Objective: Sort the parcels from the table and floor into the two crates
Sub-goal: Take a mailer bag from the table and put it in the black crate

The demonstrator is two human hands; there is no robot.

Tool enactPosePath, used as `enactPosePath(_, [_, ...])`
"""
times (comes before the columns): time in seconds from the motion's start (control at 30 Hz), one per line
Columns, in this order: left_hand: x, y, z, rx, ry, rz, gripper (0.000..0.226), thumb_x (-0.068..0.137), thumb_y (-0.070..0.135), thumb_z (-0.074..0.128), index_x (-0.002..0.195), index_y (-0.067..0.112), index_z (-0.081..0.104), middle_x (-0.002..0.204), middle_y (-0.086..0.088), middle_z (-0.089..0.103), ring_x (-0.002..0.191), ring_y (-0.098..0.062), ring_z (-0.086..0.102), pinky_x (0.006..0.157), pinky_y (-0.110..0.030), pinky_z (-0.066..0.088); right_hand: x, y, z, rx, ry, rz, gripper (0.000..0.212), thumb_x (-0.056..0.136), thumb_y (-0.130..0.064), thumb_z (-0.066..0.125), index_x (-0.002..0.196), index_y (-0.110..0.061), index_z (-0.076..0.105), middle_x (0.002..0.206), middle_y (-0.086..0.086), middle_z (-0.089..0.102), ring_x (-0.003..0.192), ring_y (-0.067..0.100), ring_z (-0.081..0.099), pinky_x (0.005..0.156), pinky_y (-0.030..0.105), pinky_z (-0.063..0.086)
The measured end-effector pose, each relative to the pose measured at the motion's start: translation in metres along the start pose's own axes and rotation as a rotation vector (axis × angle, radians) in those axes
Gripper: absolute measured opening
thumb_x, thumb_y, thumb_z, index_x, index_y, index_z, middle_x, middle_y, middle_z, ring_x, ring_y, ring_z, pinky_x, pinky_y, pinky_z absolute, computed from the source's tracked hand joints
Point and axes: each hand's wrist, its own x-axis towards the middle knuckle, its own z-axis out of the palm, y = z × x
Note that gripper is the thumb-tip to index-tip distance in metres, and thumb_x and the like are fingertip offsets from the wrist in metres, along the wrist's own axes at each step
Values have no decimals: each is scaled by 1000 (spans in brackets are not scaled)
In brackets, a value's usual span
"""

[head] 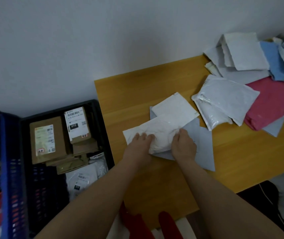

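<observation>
Both hands, left hand (140, 144) and right hand (183, 144), are gripping a crumpled white parcel (156, 133) on the counter (120, 94), right of the black crate (101, 135); the grey mailer (201, 144) beneath risks being dragged along.

A yellow wooden table (137, 87) stands with its far edge against the wall. Near its middle lies a grey-blue flat mailer (201, 144), with a crumpled white mailer (156, 131) and a white envelope (174, 106) over it. Toward the right edge lie two shiny white poly bags (224, 99), a pink mailer (275, 102) and, at the far right corner, a heap of white and blue mailers (251, 56).
</observation>
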Motion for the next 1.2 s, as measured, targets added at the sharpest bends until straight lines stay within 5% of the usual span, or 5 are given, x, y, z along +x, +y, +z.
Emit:
enactPosePath(0.33, [-34,-40,-60,-575,624,16,13,101,19,48,99,15,59,76,7,56,67,-14,55,51,-15,38,-10,-47,-5,521,79,40,52,104,-42,27,139,-6,42,131,16,56,119,33,51,88,32,37])
enactPosePath(0.57, [-53,-53,-68,-1007,624,-74,23,99,21,52,116,9,62,104,-7,71,92,-20,69,76,-37,59,-31,-75,10,649,-122,-54,42,102,-39,41,123,-6,54,113,2,61,101,17,60,73,15,47])
enactPosePath(0.73, [-65,-68,-57,-1098,670,-120,12,95,19,60,106,15,63,97,-1,72,84,-12,71,69,-30,59,-41,-81,13,714,-88,-55,23,100,-28,50,109,-9,58,109,6,66,100,20,62,79,31,52])
enactPosePath(1.07, [-90,-98,-49,-1047,788,-167,5,92,13,64,96,11,64,84,0,68,79,-14,67,69,-28,58,-53,-92,33,698,-91,-34,22,95,-32,60,103,-12,55,98,5,67,94,22,67,78,37,57])
enactPosePath(1.2, [-106,-121,-35,-1002,771,-268,7,91,11,64,97,11,60,86,-2,67,81,-17,65,71,-29,56,-65,-100,54,461,-185,-155,28,91,-28,64,115,-18,52,91,-8,59,88,14,61,62,18,45])
